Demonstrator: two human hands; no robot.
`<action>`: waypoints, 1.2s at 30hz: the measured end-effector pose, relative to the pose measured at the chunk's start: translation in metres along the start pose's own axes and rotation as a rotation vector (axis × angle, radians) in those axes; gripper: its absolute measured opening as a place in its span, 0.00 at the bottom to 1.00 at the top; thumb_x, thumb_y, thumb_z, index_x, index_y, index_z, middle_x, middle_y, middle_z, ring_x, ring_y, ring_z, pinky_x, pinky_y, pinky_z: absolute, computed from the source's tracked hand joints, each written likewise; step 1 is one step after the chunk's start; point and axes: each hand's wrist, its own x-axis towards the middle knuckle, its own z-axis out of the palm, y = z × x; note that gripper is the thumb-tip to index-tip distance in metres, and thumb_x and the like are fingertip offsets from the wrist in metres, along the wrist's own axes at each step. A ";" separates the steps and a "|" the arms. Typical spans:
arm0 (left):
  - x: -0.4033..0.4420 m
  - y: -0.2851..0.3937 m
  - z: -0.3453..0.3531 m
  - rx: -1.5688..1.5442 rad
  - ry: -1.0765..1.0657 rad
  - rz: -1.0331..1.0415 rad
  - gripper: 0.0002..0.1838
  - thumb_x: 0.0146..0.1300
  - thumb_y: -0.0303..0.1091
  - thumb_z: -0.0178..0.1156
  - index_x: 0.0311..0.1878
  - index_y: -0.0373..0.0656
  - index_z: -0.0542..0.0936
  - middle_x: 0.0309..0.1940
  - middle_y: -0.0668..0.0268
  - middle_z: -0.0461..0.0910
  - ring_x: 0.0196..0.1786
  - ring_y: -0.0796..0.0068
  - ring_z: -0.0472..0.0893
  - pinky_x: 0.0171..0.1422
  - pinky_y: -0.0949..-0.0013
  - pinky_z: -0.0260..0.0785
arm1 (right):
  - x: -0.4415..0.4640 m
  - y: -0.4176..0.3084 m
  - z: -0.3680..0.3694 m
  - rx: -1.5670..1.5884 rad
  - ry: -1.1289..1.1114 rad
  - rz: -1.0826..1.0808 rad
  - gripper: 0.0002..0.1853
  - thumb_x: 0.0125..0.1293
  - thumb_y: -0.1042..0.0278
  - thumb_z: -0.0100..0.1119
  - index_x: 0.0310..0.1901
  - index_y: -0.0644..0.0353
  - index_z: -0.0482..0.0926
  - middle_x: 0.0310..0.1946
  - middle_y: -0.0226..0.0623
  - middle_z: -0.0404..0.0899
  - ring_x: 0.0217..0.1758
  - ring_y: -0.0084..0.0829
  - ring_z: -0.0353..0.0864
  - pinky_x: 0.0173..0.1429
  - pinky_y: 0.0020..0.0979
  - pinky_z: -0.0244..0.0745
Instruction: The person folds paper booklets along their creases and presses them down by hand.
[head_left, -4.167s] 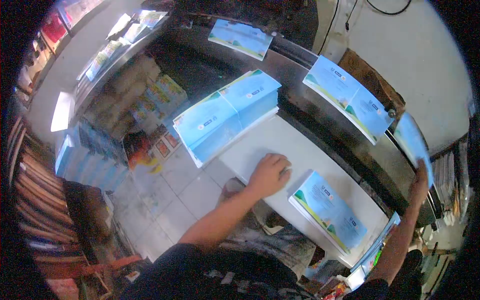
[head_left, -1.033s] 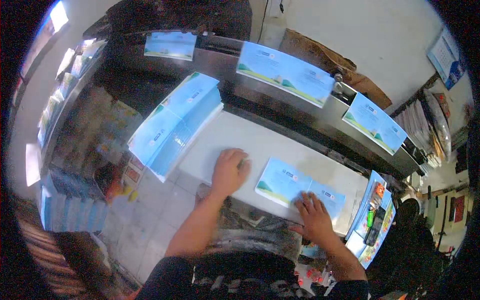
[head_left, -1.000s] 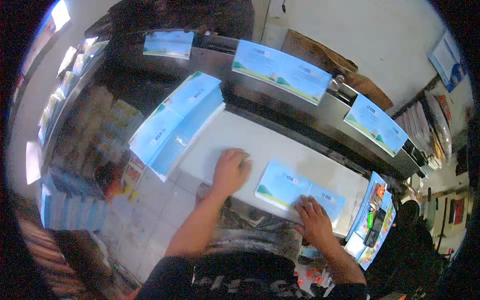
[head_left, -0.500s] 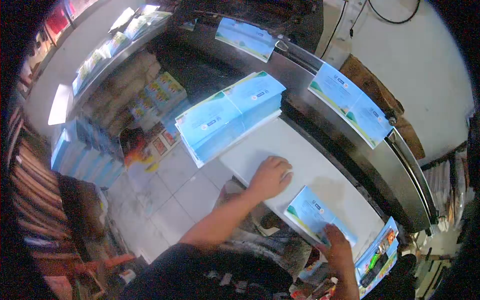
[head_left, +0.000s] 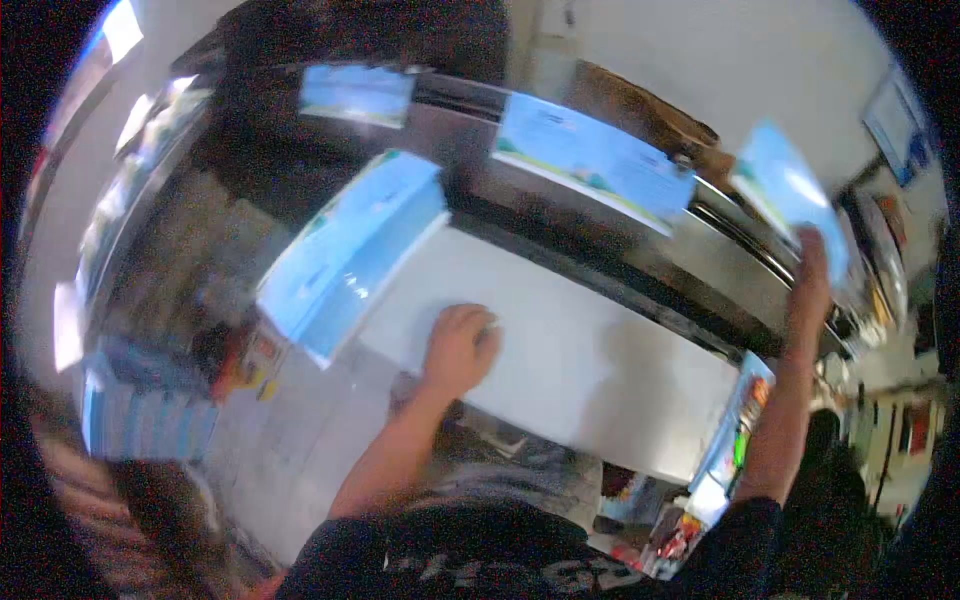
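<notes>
My left hand [head_left: 463,348] rests on the white board [head_left: 540,360], fingers curled together around something I cannot make out. At the right, my right hand [head_left: 812,262] is raised and grips the lower end of a light blue printed sheet [head_left: 785,185], which is tilted and blurred. A tall stack of blue printed sheets [head_left: 345,250] stands on the board's left end. Beyond the board, another blue printed sheet [head_left: 595,160] lies on the dark curved ledge [head_left: 455,125], and a further blue sheet [head_left: 357,95] lies farther left.
Stacked blue papers [head_left: 150,410] stand on the floor at the lower left. Beside the board's right end are colourful papers with a green item [head_left: 740,447] on them. A brown cardboard piece [head_left: 640,105] leans against the wall. Packets [head_left: 875,245] hang at the right.
My right hand has moved from the sheets on the board up to the right and now holds a sheet there. The sheets on the board's right part are gone. The view has turned.
</notes>
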 end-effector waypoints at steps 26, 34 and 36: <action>-0.016 0.011 -0.011 -0.071 -0.002 0.007 0.12 0.61 0.38 0.60 0.45 0.43 0.79 0.47 0.57 0.78 0.55 0.54 0.74 0.62 0.53 0.67 | -0.185 -0.141 0.071 0.123 -0.533 -0.002 0.28 0.66 0.58 0.57 0.64 0.64 0.69 0.66 0.47 0.67 0.71 0.47 0.62 0.77 0.46 0.48; -0.013 0.004 -0.009 -0.094 -0.041 -0.004 0.13 0.61 0.37 0.60 0.46 0.43 0.79 0.48 0.57 0.78 0.56 0.53 0.74 0.62 0.54 0.67 | -0.187 -0.142 0.077 0.100 -0.506 -0.002 0.25 0.67 0.60 0.56 0.63 0.62 0.71 0.64 0.46 0.70 0.70 0.44 0.65 0.76 0.42 0.51; -0.013 0.005 -0.003 -0.089 -0.031 0.005 0.13 0.61 0.37 0.60 0.46 0.43 0.79 0.48 0.57 0.78 0.56 0.53 0.74 0.62 0.54 0.67 | -0.188 -0.136 0.079 0.098 -0.513 -0.011 0.25 0.68 0.60 0.55 0.63 0.63 0.71 0.64 0.46 0.70 0.70 0.45 0.65 0.75 0.42 0.51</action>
